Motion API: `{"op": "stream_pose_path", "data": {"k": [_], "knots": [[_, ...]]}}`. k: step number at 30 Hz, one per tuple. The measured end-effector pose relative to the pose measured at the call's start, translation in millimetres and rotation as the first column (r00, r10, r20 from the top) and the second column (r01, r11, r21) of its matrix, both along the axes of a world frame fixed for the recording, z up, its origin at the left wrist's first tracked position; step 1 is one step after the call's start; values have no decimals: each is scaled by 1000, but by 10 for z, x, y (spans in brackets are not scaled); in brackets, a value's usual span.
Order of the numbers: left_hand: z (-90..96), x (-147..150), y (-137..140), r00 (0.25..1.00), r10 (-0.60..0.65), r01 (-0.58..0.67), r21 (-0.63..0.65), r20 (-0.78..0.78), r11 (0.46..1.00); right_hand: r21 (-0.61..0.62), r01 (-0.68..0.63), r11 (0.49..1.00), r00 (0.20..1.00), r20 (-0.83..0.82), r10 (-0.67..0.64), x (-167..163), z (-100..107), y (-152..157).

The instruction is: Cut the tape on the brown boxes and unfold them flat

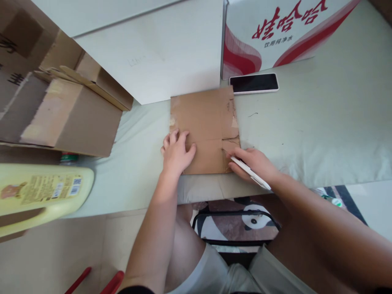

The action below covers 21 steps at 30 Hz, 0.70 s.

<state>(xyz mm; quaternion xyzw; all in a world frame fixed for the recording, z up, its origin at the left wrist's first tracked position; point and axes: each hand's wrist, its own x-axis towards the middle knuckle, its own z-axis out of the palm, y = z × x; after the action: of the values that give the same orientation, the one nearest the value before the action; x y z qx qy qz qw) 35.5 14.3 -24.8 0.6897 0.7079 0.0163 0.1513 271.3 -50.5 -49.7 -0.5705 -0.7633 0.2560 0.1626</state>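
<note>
A flat piece of brown cardboard [199, 116] lies on the cloth-covered table in front of me. My left hand [177, 151] rests on its left part, fingers spread and holding nothing. My right hand [251, 163] is closed around a white utility knife [251, 173] at the cardboard's lower right. The thin blade tip touches or hovers just over the cardboard; I cannot tell which. A dark cut or crease line runs in from the right edge, just above the blade. Handwritten marks show near the cardboard's upper right corner.
A phone [254, 83] lies beyond the cardboard, before a white and red box [275, 36]. A large white box [165, 53] stands behind. Cardboard boxes [88, 118] and a yellow jug [45, 192] are at left. The table's front edge [122, 208] runs close to me.
</note>
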Motion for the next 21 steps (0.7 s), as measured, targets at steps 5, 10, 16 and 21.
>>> {"op": "stream_pose_path", "data": {"k": [5, 10, 16, 21], "knots": [[7, 2, -1, 1000, -3, 3, 0, -1, 1000, -1, -18, 1000, 1000, 2, 18, -5, 12, -2], [17, 12, -3, 1000, 0, 1, 1, -8, 1000, -18, -16, 1000, 1000, 27, 17, -10, -5, -5], [12, 16, -4, 1000, 3, -3, -1, -7, 1000, -33, -18, 999, 1000, 24, 18, -12, -11, -6], [12, 17, -5, 1000, 5, -5, 0, -11, 1000, -21, -15, 1000, 1000, 17, 16, -5, -4, -3]]}}
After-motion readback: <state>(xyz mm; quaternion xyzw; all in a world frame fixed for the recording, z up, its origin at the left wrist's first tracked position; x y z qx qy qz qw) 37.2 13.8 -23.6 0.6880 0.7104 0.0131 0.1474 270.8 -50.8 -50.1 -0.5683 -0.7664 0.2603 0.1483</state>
